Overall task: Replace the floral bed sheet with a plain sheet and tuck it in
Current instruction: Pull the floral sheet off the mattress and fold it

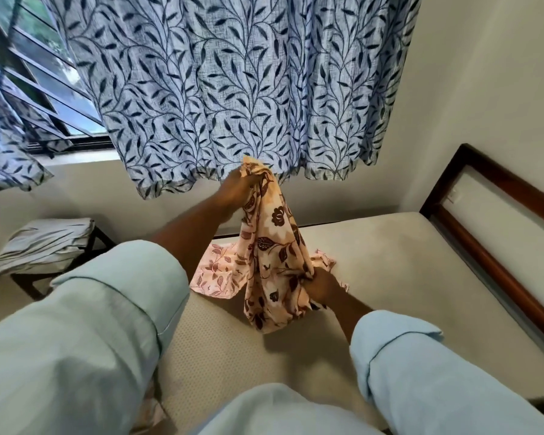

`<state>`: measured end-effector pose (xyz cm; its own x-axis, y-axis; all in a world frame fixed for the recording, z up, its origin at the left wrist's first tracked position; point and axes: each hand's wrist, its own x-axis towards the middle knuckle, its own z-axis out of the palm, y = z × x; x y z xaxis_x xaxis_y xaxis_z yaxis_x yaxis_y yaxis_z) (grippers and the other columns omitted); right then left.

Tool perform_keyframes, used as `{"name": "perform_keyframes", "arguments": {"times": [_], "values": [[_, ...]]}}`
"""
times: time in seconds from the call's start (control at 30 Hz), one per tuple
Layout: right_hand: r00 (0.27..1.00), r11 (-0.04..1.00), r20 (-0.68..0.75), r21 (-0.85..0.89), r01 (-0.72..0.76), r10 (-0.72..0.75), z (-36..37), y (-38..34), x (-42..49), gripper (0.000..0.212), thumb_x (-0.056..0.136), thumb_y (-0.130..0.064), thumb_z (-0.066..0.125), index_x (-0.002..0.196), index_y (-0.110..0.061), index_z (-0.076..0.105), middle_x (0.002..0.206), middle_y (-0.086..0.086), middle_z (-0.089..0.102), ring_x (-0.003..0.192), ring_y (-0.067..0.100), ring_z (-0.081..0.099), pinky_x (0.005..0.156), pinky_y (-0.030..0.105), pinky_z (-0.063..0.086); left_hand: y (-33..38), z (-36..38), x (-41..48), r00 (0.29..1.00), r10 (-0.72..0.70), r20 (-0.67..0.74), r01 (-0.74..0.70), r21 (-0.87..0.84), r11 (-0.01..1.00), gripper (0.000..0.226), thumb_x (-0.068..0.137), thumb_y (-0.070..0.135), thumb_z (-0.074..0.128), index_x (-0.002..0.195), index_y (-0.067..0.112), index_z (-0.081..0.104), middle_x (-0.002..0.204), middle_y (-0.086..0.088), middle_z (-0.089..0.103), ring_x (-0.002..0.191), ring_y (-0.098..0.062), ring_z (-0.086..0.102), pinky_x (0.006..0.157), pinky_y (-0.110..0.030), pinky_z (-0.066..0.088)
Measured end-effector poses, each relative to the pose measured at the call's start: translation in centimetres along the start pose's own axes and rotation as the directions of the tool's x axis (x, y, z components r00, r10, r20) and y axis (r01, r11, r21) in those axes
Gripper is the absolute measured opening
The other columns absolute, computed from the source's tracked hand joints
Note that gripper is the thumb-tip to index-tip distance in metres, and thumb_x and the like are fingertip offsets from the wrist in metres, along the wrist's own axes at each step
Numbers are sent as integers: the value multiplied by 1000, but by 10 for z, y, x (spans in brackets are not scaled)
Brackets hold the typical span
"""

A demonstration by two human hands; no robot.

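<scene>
One broad curtain, pale blue with dark leaf sprigs, fills the upper part of the view and hangs in front of a barred window at the left. Below it lies the bare beige mattress of the bed, with a dark wooden headboard running along its right side against the wall. Two pale blue sleeves reach forward from the bottom edge.

The floral sheet, peach with brown flowers and leaves, is off the mattress for the most part and gathered into a hanging bunch above its middle. A paler pink part of it trails on the mattress to the left of the bunch.

At the far left a folded plain sheet, whitish, rests on a dark stool near the wall.

The left hand is raised, its fingers curled tight round the top of the bunch. The right hand is lower, just above the mattress, its fingers gripping the bunch's lower folds.
</scene>
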<state>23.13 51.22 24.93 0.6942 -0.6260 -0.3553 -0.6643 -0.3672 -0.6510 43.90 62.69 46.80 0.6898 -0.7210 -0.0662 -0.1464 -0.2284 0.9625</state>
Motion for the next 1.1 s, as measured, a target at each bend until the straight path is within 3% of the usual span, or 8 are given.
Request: {"name": "perform_keyframes", "arguments": {"times": [0.27, 0.47, 0.53, 0.63, 0.77, 0.87, 0.93, 1.1], "values": [[950, 984, -268, -117, 133, -160, -87, 3, 13, 12, 100, -36, 56, 108, -27, 58, 106, 5, 72, 97, 34, 67, 80, 37, 50, -64, -54, -3, 905, 36, -423, 64, 220, 973, 29, 102, 32, 48, 122, 20, 64, 111, -4, 69, 100, -25, 64, 82, -34, 51], [928, 982, -344, -164, 93, -145, -143, -16, 39, 38, 88, -32, 50, 119, -17, 68, 122, 16, 70, 112, 41, 63, 85, 38, 48, -74, -48, -10, 958, 15, -286, 93, 359, 929, 25, 100, 28, 52, 118, 21, 67, 109, -5, 70, 98, -26, 64, 84, -35, 52], [918, 984, -358, -105, 142, -171, -151, -25, 36, 29, 93, -24, 56, 115, -13, 72, 119, 15, 72, 111, 37, 65, 78, 30, 42, -72, -46, -13, 982, 12, -189, 66, 404, 912, 23, 100, 25, 54, 114, 18, 70, 104, -3, 70, 94, -23, 64, 80, -32, 49], [961, 985, -218, -4, 173, -170, -146, -30, 14, 9, 92, -27, 73, 97, -21, 78, 95, 2, 77, 90, 17, 71, 67, 25, 44, -77, -36, -30, 994, -81, 76, 35, 478, 878, 13, 100, 14, 56, 97, 10, 68, 89, -5, 67, 82, -19, 63, 69, -23, 49], [961, 945, 272, -323, 50, 42, -101, 12, 0, 19, 75, -42, 86, 80, -31, 71, 72, -10, 65, 63, 3, 62, 54, 9, 45, -125, -23, -51, 802, -499, 328, 45, 799, 599, 29, 101, 32, 57, 115, 9, 65, 114, -13, 69, 91, -19, 63, 81, -26, 51], [890, 850, 395, -527, 16, 229, -58, 61, -10, 78, 63, -54, 88, 130, -21, 66, 118, 3, 71, 97, 17, 71, 86, 29, 58, -159, -10, -75, 614, -750, 247, 119, 910, 398, 46, 96, 41, 63, 128, 8, 60, 126, -11, 67, 107, -25, 67, 81, -30, 57], [862, 827, 469, -550, 117, 191, -44, 59, -20, 73, 82, -48, 78, 144, -15, 55, 140, 8, 58, 123, 27, 60, 100, 32, 46, -168, -1, -84, 582, -785, 211, 64, 951, 303, 47, 98, 36, 62, 134, 7, 57, 134, -12, 63, 120, -30, 63, 81, -32, 55], [984, 914, 175, -405, 34, 41, -91, -1, 12, 29, 94, -28, 61, 116, -15, 73, 130, 12, 68, 110, 17, 63, 79, 23, 46, -109, 3, -38, 819, -559, 126, 332, 690, 643, 14, 100, 20, 54, 108, 9, 61, 102, -8, 65, 90, -24, 66, 78, -38, 61]]}}
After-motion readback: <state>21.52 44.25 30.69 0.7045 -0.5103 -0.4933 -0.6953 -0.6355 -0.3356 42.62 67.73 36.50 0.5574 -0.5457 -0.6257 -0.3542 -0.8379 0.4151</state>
